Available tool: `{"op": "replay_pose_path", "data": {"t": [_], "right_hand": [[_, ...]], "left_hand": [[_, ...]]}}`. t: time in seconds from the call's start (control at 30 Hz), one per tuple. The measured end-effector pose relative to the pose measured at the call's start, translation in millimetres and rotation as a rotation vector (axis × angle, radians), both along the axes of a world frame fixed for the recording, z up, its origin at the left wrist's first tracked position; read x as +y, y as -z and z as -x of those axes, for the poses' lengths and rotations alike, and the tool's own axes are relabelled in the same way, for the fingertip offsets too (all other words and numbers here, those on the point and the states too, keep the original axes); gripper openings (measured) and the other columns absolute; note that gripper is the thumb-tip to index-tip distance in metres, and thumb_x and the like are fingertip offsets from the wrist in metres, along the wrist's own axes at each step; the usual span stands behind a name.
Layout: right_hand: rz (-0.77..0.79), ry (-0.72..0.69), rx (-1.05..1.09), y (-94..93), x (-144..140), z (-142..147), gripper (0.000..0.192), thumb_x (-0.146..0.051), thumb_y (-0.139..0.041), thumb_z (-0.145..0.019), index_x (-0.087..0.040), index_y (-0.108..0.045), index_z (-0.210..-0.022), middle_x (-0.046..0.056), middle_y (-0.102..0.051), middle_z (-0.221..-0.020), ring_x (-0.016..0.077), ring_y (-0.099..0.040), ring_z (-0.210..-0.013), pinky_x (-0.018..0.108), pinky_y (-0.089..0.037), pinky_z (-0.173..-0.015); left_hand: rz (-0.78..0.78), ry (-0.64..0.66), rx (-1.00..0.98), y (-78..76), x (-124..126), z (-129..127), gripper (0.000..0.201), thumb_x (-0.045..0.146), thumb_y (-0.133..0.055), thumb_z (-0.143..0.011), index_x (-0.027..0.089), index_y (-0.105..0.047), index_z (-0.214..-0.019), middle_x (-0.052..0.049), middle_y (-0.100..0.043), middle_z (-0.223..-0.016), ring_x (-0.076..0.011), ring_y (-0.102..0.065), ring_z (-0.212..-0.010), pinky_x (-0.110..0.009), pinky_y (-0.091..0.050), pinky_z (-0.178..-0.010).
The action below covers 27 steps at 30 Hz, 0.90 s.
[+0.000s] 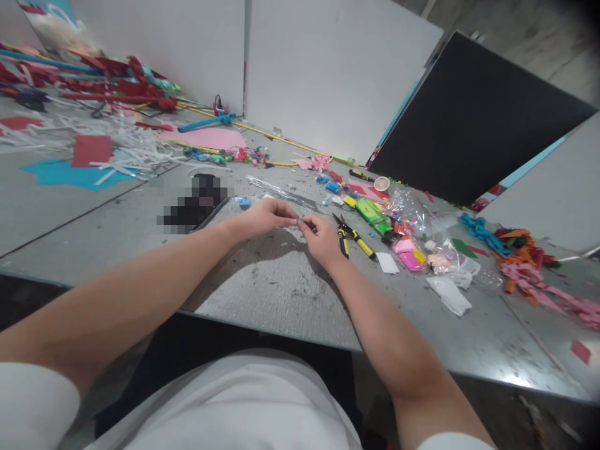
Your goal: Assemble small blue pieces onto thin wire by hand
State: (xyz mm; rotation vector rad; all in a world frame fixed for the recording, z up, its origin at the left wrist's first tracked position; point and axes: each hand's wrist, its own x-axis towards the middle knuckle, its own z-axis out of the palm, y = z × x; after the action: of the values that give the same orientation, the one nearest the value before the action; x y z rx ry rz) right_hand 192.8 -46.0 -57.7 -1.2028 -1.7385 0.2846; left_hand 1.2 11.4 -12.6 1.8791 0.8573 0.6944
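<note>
My left hand [268, 216] and my right hand [321, 236] meet over the middle of the grey table. Between their fingertips is a tiny blue piece [297, 219], pinched from both sides; it looks like soft clay, but most of it is covered by the fingers. A small blue lump [244, 201] lies on the table just left of my left hand. Beside my right hand rest yellow-and-black pliers [359, 237], their jaws pointing away from me. Thin clear strips [281, 192] lie behind the hands.
To the right spread colourful clay packets [372, 214], clear plastic wrap [412, 212] and white paper [449, 295]. A partly blurred black phone-like object [206, 200] is at left. Crepe paper [529, 275] and white paper shreds [140, 150] line the sides. White panels [328, 69] stand behind.
</note>
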Motion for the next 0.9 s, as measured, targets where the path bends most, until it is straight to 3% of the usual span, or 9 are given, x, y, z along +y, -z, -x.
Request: {"op": "replay_pose_path", "data": {"t": [0.43, 0.67, 0.9], "right_hand": [[0.067, 0.273, 0.126, 6.6, 19.9, -26.6, 0.026, -0.041, -0.060, -0.090, -0.019, -0.073, -0.088, 0.007, -0.075, -0.083, 0.0229, -0.067, -0.078, 0.036, -0.051, -0.078], [0.091, 0.137, 0.121, 9.1, 13.5, -10.3, 0.037, -0.053, -0.066, -0.088, -0.019, -0.074, -0.100, 0.007, -0.075, -0.088, 0.0211, -0.066, -0.077, 0.035, -0.052, -0.075], [0.142, -0.023, 0.123, 11.6, 8.0, -2.7, 0.034, -0.054, -0.063, -0.091, -0.021, -0.073, -0.089, 0.005, -0.075, -0.084, 0.0211, -0.068, -0.079, 0.033, -0.053, -0.072]], "left_hand": [[-0.058, -0.166, 0.117, -0.2, -0.2, -0.2, 0.029, 0.035, -0.073, -0.085, 0.014, -0.082, -0.103, -0.004, -0.073, -0.077, -0.0148, -0.057, -0.067, -0.029, -0.042, -0.064], [-0.038, -0.249, 0.066, 1.3, 1.2, -2.3, 0.021, 0.029, -0.074, -0.085, 0.013, -0.079, -0.097, -0.006, -0.075, -0.083, -0.0148, -0.060, -0.069, -0.029, -0.046, -0.068], [-0.074, -0.209, 0.055, 2.0, 0.2, -2.6, 0.019, 0.030, -0.076, -0.081, 0.013, -0.077, -0.089, -0.005, -0.073, -0.076, -0.0143, -0.058, -0.065, -0.029, -0.044, -0.062]]}}
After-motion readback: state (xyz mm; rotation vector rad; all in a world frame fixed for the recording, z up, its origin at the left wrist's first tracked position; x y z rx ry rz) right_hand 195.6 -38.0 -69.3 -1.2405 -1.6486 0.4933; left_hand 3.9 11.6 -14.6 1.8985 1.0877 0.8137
